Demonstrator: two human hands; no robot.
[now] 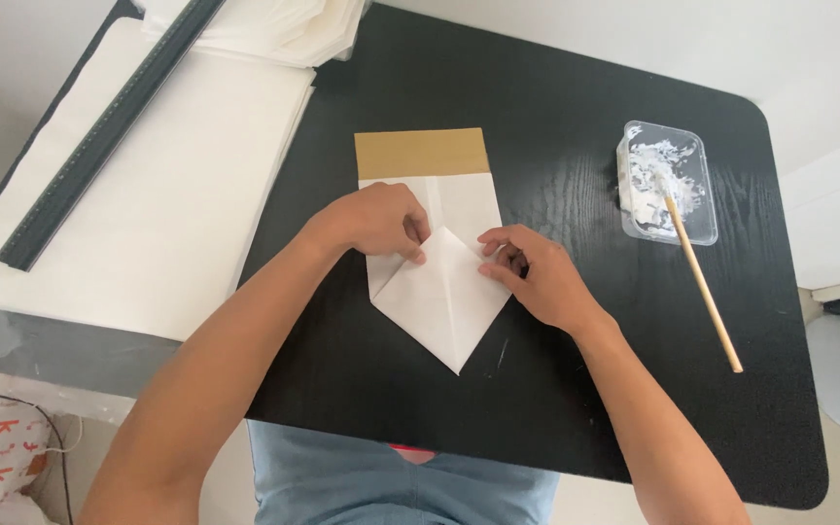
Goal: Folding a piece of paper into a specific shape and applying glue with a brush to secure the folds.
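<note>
- The left hand (378, 222) lies knuckles up on the folded white paper sheet (439, 282), its fingers curled and pressing down on the sheet's left folded flap.
- The right hand (534, 276) rests on the sheet's right edge, its fingertips bent against the right flap; whether thumb and finger pinch the paper I cannot tell, since the knuckles hide them.
- The paper lies at the middle of the black wood-grain table (576, 126), its near end folded into a point aimed at the person.
- A tan cardboard rectangle (421, 153) shows beyond the paper's far edge; the rest of it is hidden under the sheet.
- To the right, well apart from the hands, a clear plastic tub (663, 181) holds white paste, smeared unevenly over its bottom.
- A pale wooden stick (700, 282) leans with its far end in the tub and its near end on the table.
- On the left a large stack of white sheets (157, 194) overhangs the table edge, with a long dark ruler (99, 136) lying slantwise on it, its far end cut off by the frame.
- A second pile of white paper (274, 29) at the far edge is also cut off.
</note>
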